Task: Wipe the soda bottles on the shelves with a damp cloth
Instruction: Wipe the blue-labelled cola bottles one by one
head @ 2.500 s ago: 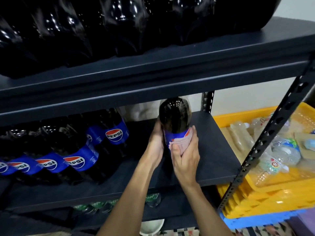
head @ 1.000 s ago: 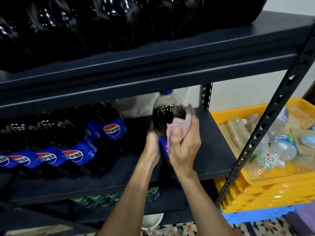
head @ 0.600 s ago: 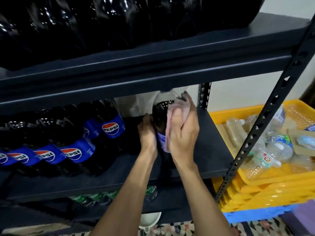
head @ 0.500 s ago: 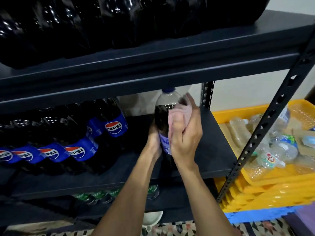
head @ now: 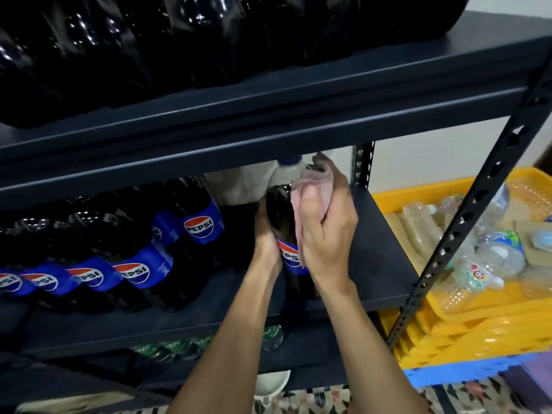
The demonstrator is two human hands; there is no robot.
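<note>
Head view of a dark metal shelving unit. The left hand (head: 265,234) curls around the left side of one upright soda bottle (head: 279,210) at the height of its blue label, and the right hand (head: 327,234) clutches a pink cloth (head: 312,186), thumb on top, pressing it against the bottle's right shoulder just below the neck. The bottle stands between the two hands over the middle shelf (head: 376,249); its base is hidden behind the forearms, so contact with the shelf cannot be confirmed. Left of the left hand, a row of Pepsi bottles (head: 140,265) lies on the same shelf, labels facing outward. Above both hands, the upper shelf (head: 268,115) carries a mass of dark glossy bottles (head: 209,40). Below the forearms, green-labelled bottles (head: 167,349) sit on a lower shelf, and a white bowl (head: 271,380) shows beneath them. Right of the right hand, beyond a perforated upright post (head: 466,228), stacked yellow trays (head: 478,321) hold clear plastic bottles (head: 493,255).
</note>
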